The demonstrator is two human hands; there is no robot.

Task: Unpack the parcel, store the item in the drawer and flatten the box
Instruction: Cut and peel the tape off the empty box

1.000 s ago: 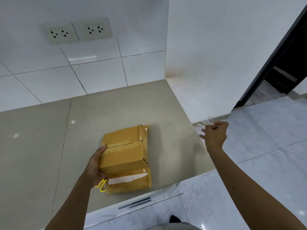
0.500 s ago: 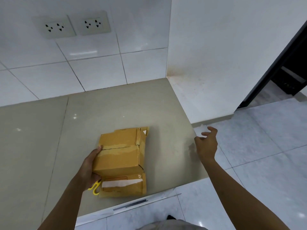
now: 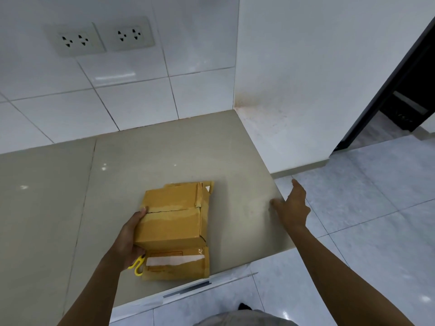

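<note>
head view: unpacking step. left hand (image 3: 128,241) grips box (image 3: 174,229) w/ yellow cutter (image 3: 137,267); right hand (image 3: 292,208) open, empty, at counter's (image 3: 164,156) right edge. next prob: lift flaps.

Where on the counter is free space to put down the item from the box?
The counter is bare left of the cardboard box, behind it toward the tiled wall, and between it and the right hand. Crowded only where the left hand grips it.

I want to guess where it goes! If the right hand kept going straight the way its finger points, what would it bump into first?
The right hand points away from the cardboard box, past the countertop edge. Nothing stands in that line nearby; it would probably first reach the white wall near its baseboard, though depth is hard to judge.
</note>
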